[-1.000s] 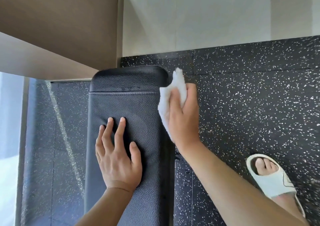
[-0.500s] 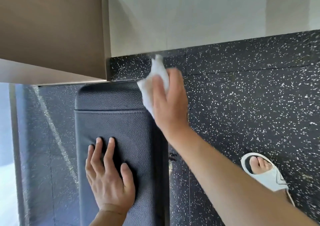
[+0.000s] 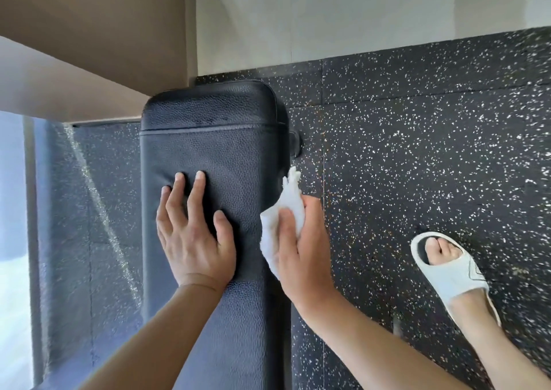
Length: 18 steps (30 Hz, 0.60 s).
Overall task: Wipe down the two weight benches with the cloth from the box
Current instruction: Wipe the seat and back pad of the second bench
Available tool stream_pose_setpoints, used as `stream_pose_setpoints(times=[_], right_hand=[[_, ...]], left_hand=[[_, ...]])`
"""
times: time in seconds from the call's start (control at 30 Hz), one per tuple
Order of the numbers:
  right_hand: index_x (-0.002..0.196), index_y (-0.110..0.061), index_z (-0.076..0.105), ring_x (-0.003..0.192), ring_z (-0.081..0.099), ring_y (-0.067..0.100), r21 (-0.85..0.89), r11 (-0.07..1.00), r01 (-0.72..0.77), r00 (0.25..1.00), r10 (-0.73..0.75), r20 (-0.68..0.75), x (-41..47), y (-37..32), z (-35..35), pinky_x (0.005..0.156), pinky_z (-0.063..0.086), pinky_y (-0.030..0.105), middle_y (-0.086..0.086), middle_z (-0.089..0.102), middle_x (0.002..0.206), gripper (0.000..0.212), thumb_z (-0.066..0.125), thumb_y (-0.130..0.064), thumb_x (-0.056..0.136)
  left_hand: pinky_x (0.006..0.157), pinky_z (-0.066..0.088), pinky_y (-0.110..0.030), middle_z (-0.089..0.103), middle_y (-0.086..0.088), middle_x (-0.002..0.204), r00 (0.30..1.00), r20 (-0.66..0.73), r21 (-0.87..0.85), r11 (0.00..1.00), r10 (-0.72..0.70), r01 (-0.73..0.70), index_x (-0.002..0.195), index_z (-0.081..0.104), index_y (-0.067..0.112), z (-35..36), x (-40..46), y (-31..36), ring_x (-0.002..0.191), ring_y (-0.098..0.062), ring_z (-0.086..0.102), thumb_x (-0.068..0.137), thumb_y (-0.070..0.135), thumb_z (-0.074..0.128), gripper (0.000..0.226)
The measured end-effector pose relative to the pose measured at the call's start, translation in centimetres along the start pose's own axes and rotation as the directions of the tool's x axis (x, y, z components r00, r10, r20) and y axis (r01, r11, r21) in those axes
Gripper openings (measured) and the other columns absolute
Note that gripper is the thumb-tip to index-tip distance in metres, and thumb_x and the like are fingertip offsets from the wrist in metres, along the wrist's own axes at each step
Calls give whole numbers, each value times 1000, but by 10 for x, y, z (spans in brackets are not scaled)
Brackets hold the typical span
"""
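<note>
Left hand [image 3: 195, 240] flat, open, on weight bench [image 3: 214, 151] pad. Right hand [image 3: 301, 246] grip closed on white cloth [image 3: 283, 210] against bench's right side.

No legible text — anywhere.

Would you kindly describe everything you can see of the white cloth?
The white cloth is a small, soft, crumpled wad, gripped in the right hand. A frayed tip pokes up past the fingers, and its lower part trails under the palm. It presses against the right side edge of the black bench.
</note>
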State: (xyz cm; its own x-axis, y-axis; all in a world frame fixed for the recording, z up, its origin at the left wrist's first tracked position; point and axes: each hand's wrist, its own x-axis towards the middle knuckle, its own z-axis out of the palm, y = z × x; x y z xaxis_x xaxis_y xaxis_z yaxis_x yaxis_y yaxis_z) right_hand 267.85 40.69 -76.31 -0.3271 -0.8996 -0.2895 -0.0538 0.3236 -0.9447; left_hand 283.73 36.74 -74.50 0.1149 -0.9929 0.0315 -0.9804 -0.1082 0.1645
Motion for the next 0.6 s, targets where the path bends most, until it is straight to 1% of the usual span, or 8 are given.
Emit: stream_pose_setpoints(times=[0.1, 0.2, 0.23, 0.3, 0.33, 0.4, 0.47, 0.6], right_hand=[[106, -36, 44, 91, 56, 11, -34, 999, -22, 1000, 23, 21, -48, 13, -5, 77, 46, 32, -15, 53, 98, 7, 49, -32, 108], [103, -29, 45, 85, 53, 4, -69, 997, -30, 999, 32, 39, -63, 14, -6, 73, 41, 24, -23, 49, 97, 11, 55, -30, 108], [102, -25, 47, 84, 54, 7, -52, 998, -29, 999, 31, 40, -59, 11, -6, 72, 44, 28, -21, 50, 98, 13, 56, -31, 107], [104, -19, 50, 87, 57, 22, 7, 999, -42, 999, 42, 29, -33, 0, -4, 75, 50, 43, -4, 58, 99, 17, 53, -35, 107], [107, -14, 51, 89, 58, 27, 15, 1000, -27, 1000, 27, 8, -13, -6, -3, 77, 50, 44, 5, 60, 101, 21, 50, -36, 107], [108, -6, 50, 88, 56, 29, -14, 1000, 22, 999, -23, -42, 33, -19, 3, 75, 44, 38, 14, 60, 102, 29, 46, -34, 104], [105, -6, 48, 87, 55, 27, -33, 999, 8, 995, -11, -95, 71, -30, 13, 71, 38, 36, 13, 59, 102, 24, 46, -30, 107], [104, -10, 48, 93, 59, 27, 47, 999, -16, 987, 23, -158, 76, -20, 21, 80, 47, 40, 10, 62, 103, 14, 48, -24, 109]], left_hand=[[127, 24, -54, 33, 0, 169, 999, -33, -13, 1000, 10, -10, 161, 38, 34, -1, -1, 1, 156, -32, 27, 98, 38, 44, 63], [127, 23, -53, 34, 0, 169, 999, -40, -30, 1000, 5, -6, 160, 39, 35, -3, -2, 3, 155, -33, 28, 99, 38, 44, 61], [128, 22, -52, 34, 1, 169, 999, -39, -33, 999, 1, -2, 160, 39, 36, -4, -2, 3, 156, -32, 27, 99, 39, 44, 61], [128, 21, -51, 34, 1, 169, 999, -47, -38, 999, -1, 0, 160, 39, 37, -3, -2, 3, 156, -31, 27, 100, 39, 43, 61], [128, 22, -51, 35, 2, 168, 998, -57, -41, 999, 2, -4, 160, 39, 37, -2, -2, 1, 155, -31, 28, 100, 39, 44, 60], [127, 23, -51, 35, 2, 168, 997, -79, -40, 999, 11, -15, 159, 39, 38, 1, -2, -2, 155, -30, 29, 100, 39, 45, 60], [127, 24, -51, 36, 3, 168, 996, -94, -34, 999, 11, -14, 159, 39, 39, 4, -2, -4, 154, -30, 29, 100, 40, 45, 59], [127, 24, -49, 37, 4, 167, 994, -106, -42, 999, 13, -18, 159, 40, 40, 5, -2, -4, 154, -29, 30, 100, 40, 44, 59]])
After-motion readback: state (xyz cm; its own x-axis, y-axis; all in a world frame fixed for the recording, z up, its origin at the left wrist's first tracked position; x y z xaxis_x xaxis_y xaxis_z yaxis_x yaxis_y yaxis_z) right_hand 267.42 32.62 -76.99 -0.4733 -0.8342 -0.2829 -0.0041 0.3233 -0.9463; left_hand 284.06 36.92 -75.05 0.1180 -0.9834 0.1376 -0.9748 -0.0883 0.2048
